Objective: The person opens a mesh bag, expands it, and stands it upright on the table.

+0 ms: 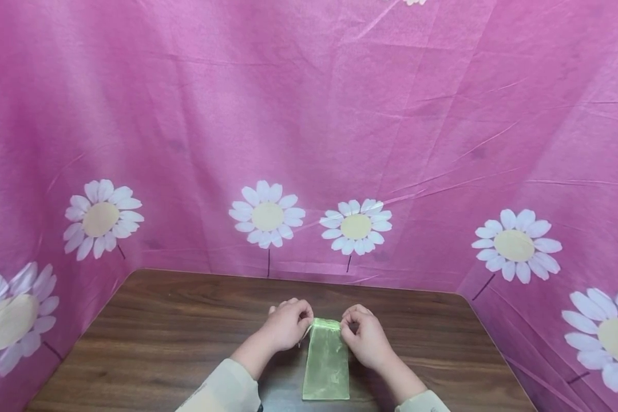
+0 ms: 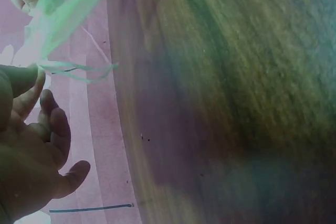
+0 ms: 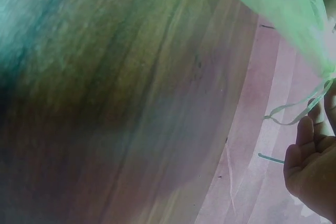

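A sheer, light-green drawstring pouch (image 1: 325,366) hangs upright in front of me, its top edge gathered and its lower edge near the table. My left hand (image 1: 286,324) pinches its upper left corner between thumb and forefinger. At the upper right corner, my right hand (image 1: 367,339) pinches it the same way. In the left wrist view a thin drawstring loop (image 2: 112,67) dangles beside the left fingertips, the other fingers loosely bent. Another drawstring loop (image 3: 283,124) hangs by the right hand (image 3: 315,169) in the right wrist view.
The dark wood-grain table (image 1: 185,320) has rounded far corners. Behind it and along both sides hangs a pink cloth (image 1: 309,114) printed with large white daisies. Light sleeves (image 1: 224,389) cover both forearms.
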A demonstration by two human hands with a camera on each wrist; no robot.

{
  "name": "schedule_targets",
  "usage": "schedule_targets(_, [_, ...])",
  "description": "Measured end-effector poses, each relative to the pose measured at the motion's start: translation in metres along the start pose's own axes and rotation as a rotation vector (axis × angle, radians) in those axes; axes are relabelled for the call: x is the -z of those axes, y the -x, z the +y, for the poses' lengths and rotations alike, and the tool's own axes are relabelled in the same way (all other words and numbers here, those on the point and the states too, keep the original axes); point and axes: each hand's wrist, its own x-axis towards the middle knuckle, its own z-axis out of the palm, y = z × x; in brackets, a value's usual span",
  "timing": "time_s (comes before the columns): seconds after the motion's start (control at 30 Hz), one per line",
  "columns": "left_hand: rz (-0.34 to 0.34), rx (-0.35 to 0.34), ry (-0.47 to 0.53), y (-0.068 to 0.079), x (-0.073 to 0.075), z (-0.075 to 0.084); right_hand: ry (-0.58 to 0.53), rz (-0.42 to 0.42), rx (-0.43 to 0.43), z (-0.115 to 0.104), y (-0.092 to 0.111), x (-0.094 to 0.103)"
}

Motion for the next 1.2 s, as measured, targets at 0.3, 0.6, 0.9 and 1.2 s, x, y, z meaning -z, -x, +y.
schedule_targets(0.3, [0.065, -0.041, 0.074, -0.001, -0.004, -0.001, -0.053, 0.012, 0.003, -0.004, 0.000, 0.002])
schedule_targets(0.6, [0.065, -0.049, 0.032, 0.000, -0.011, -0.001, -0.079, 0.014, 0.015, -0.006, 0.000, -0.003])
schedule_targets(0.9, [0.052, -0.063, 0.007, 0.001, -0.006, -0.002, -0.098, 0.018, 0.012, -0.006, 0.001, -0.002])
schedule_targets(1.2, [0.007, -0.098, -0.103, 0.004, 0.004, 0.000, -0.057, 0.019, 0.011, 0.001, 0.003, 0.002])
